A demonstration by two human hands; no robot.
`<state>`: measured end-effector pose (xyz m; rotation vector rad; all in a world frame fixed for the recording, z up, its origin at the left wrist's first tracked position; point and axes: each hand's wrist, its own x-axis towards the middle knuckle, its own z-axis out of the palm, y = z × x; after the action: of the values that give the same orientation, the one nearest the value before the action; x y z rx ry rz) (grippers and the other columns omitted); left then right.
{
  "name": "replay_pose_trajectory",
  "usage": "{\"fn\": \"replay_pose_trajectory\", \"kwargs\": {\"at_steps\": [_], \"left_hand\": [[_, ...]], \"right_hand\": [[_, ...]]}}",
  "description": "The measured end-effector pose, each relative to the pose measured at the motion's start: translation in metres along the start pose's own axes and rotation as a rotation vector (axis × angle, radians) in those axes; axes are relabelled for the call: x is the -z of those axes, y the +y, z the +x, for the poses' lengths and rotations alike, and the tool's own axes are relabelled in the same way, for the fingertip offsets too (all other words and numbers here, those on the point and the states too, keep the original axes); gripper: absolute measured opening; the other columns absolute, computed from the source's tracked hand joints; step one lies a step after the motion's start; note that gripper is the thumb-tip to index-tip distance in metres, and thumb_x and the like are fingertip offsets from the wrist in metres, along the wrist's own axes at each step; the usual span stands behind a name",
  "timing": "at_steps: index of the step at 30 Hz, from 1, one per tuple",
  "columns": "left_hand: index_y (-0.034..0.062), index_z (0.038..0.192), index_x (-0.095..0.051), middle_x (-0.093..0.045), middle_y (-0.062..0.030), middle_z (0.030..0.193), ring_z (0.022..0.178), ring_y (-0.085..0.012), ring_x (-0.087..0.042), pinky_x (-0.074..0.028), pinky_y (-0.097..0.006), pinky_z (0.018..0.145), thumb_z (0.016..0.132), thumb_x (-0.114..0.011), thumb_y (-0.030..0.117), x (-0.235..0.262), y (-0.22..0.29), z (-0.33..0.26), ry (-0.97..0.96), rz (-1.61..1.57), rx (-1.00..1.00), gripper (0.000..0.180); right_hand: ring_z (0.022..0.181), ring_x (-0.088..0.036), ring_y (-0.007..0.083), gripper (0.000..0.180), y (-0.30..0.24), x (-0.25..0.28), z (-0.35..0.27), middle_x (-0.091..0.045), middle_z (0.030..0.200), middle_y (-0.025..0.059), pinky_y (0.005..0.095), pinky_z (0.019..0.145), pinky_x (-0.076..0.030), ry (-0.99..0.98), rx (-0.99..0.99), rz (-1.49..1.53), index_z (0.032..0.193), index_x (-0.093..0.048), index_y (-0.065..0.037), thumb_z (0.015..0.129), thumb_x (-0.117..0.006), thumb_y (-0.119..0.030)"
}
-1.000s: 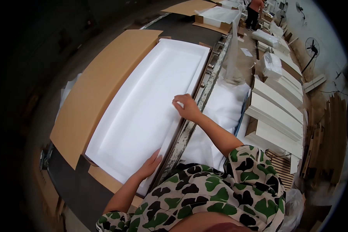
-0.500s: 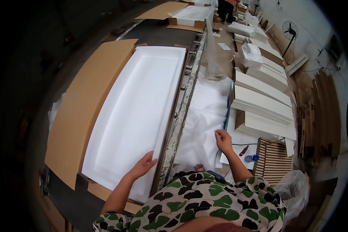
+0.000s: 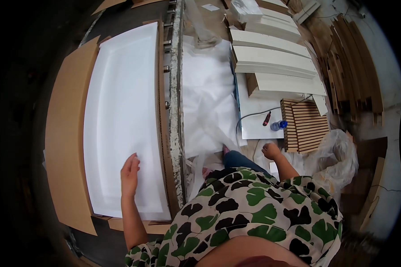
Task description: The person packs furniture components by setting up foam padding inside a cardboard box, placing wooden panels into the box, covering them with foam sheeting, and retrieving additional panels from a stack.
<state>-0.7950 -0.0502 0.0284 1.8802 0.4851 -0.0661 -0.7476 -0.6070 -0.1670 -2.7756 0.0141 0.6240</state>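
Note:
My left hand [image 3: 129, 175] is over the near part of a long carton lined with white foam sheet [image 3: 124, 98], its fingers fairly straight, holding nothing. Whether its fingertips touch the foam I cannot tell. The carton's brown cardboard flap [image 3: 69, 133] lies folded out to the left. My right hand [image 3: 272, 151] is low at my right side with its fingers curled in; nothing shows in it. Near it are a blue-capped plastic bottle [image 3: 278, 126], a small red and black tool [image 3: 267, 118] and slatted brown panels [image 3: 304, 127].
A metal-edged roller conveyor [image 3: 176, 98] runs along the carton's right side. White foam sheeting [image 3: 208, 89] lies beyond that rail. Stacked white boards [image 3: 274, 58] stand to the right, with clear plastic wrap [image 3: 336, 153] near me. Brown boards [image 3: 354, 71] lean by the wall.
My view has turned to the right and down. My left hand has shifted from the carton's right edge to further over the foam. My right hand has dropped nearer my body.

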Motion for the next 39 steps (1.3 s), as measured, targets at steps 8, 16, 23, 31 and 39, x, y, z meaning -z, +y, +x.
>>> {"fn": "replay_pose_trajectory", "kwargs": {"at_steps": [8,16,23,31,39], "left_hand": [[-0.0029,0.108,-0.056,-0.059,-0.0139,0.105,0.099,-0.0195,-0.056,-0.042,-0.029,0.088,0.086,-0.052,0.006,-0.033,0.1,-0.034,0.33,0.051,-0.34,0.024],[-0.0038,0.099,-0.06,-0.061,-0.0139,0.099,0.092,-0.0189,-0.058,-0.045,-0.028,0.082,0.082,-0.055,0.003,-0.206,0.168,0.026,0.269,-0.079,-0.346,0.019],[0.0059,0.093,-0.062,-0.06,-0.0105,0.098,0.092,-0.0278,-0.057,-0.041,-0.037,0.085,0.072,-0.069,0.013,-0.313,0.175,0.122,-0.268,0.709,-0.861,0.023],[0.0073,0.096,-0.061,-0.059,-0.0099,0.102,0.097,-0.0252,-0.054,-0.035,-0.041,0.09,0.075,-0.066,0.023,-0.355,0.18,0.156,-0.408,0.732,-0.692,0.026],[0.0065,0.09,-0.062,-0.061,-0.0099,0.095,0.091,-0.0267,-0.055,-0.037,-0.038,0.084,0.078,-0.062,0.026,-0.394,0.189,0.241,-0.537,0.771,-0.688,0.023]], "right_hand": [[0.086,-0.059,0.0336,0.031,0.062,-0.054,0.055,-0.063,0.09,0.0176,0.0396,0.078,-0.046,-0.325,-0.116,-0.118,0.083,-0.066,-0.004,0.075,-0.056,-0.032],[0.082,-0.059,0.0342,0.035,0.044,-0.015,0.207,-0.063,0.087,0.0182,0.0403,0.076,-0.046,-0.193,0.014,0.127,0.084,-0.065,-0.003,0.078,-0.05,-0.034],[0.082,-0.059,0.0358,0.031,0.067,0.025,0.256,-0.062,0.084,0.0188,0.0422,0.076,-0.046,-0.199,0.098,0.213,0.082,-0.064,-0.003,0.078,-0.052,-0.031],[0.079,-0.059,0.0386,0.039,0.22,-0.021,0.245,-0.062,0.082,0.022,0.0439,0.074,-0.046,-0.091,-0.203,0.226,0.079,-0.065,0.0,0.077,-0.049,-0.035],[0.047,-0.055,0.0177,0.032,0.229,-0.043,0.236,-0.055,0.062,0.0076,0.0297,0.038,-0.044,-0.367,-0.567,0.732,0.079,-0.055,-0.001,0.083,-0.053,-0.032]]}}
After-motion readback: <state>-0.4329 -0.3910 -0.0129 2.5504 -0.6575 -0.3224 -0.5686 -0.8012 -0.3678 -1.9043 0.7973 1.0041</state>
